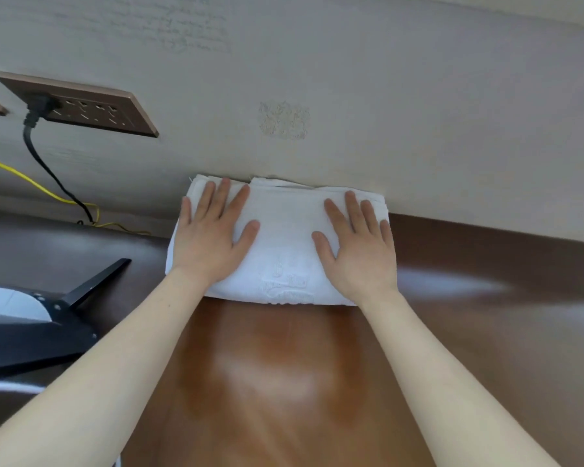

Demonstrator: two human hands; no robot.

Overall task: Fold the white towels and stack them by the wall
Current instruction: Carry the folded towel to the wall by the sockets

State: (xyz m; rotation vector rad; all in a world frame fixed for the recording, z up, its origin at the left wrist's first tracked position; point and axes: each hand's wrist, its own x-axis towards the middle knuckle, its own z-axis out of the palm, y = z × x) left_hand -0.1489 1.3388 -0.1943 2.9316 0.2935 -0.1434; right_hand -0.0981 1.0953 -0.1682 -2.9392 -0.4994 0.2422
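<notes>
At your far left a brown socket panel [78,104] sits on the wall [418,112], with a black plug [39,106] pushed into its left end. A black cable [53,176] drops from the plug toward the back edge of the tabletop [284,382]. A thin yellow cable [31,180] slants across the lower wall and meets the black one near that edge. Below them, on the left side of the tabletop, lies a black stand [64,305] with one leg pointing toward the towels. Something white shows beside it, but what it is cannot be told.

Your left hand [213,237] lies palm down on the left half of the towel pile [284,251]. Its fingers are straight and spread, and the fingertips reach almost to the pile's back edge. The white towels are folded and lie on the glossy brown tabletop with their back edge touching the wall. Several layers show along that back edge, though how many towels there are cannot be told. The rounded front fold faces you, and a raised woven pattern shows near it, between your wrists. On the wall above the pile is a rough pale patch [284,120].

Your right hand [358,244] lies palm down on the right half of the pile. Its fingers are straight and a little apart, and the little finger lies along the pile's right edge. Neither hand curls round the cloth; both lie flat on top. To the right the tabletop shows pale reflections below the plain wall.
</notes>
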